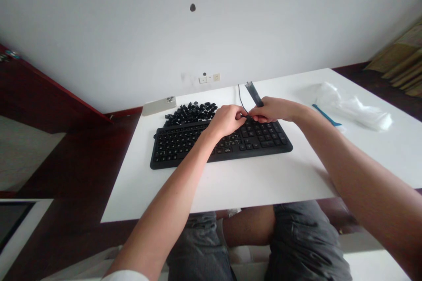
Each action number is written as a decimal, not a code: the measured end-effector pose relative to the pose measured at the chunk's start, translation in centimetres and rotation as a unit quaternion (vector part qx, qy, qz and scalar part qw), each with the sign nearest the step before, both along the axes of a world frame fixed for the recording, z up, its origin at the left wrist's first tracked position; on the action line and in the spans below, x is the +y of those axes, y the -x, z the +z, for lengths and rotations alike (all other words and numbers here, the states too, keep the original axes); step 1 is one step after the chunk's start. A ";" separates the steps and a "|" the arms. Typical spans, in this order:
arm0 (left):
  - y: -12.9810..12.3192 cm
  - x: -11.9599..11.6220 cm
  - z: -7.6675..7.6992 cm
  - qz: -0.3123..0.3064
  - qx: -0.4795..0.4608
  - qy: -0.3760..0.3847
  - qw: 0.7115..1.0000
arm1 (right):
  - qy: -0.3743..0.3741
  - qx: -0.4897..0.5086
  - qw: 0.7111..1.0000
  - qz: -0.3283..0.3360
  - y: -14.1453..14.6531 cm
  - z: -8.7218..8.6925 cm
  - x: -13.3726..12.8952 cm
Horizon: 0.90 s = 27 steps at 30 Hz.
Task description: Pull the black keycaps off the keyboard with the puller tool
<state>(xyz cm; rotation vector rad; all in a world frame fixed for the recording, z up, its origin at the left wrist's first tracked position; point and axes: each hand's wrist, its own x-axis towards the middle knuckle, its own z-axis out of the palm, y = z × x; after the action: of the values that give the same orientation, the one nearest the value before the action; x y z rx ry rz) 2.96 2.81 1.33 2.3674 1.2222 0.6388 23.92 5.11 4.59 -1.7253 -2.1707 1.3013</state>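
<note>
A black keyboard (184, 140) lies on the white table, with many keycaps off on its left and middle and keys in place at its right end. My left hand (227, 119) reaches over its back edge, fingertips pinched together; what they grip, if anything, is too small to make out. Close beside it, my right hand (272, 109) is closed around a dark flat tool (253, 93) that points up and away, its kind unclear. Its fingertips meet the left ones near the keyboard cable (242, 100). A heap of loose black keycaps (189, 113) sits behind the keyboard.
A phone (160, 106) lies at the table's back left. On the right are a crumpled clear plastic bag (359, 109) and a blue thin tool (326, 115). The white table (263, 180) meets a wall with sockets (209, 79). My knees are under the front edge.
</note>
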 end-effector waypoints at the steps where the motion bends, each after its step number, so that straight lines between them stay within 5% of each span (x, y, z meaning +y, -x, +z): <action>1: 0.0 0.0 -0.1 -0.001 0.002 -0.005 1.000 | 0.004 0.003 1.000 -0.008 0.1 0.1 -0.1; 9: 0.2 0.3 -0.4 -0.023 -0.009 -0.026 0.999 | 0.012 0.001 0.999 -0.046 0.8 0.3 -0.5; 16: 0.4 0.6 -0.5 -0.024 -0.019 0.001 1.000 | -0.040 0.000 0.998 0.050 0.0 0.7 -0.5; 27: 0.0 0.3 -0.3 0.007 0.014 -0.002 1.000 | -0.114 -0.099 0.987 0.045 0.0 0.8 -0.3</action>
<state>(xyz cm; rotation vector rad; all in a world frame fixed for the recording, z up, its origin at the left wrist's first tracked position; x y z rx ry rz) 2.94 3.13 1.04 2.3811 1.2525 0.6145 23.87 4.80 5.42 -1.7487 -2.4209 0.8857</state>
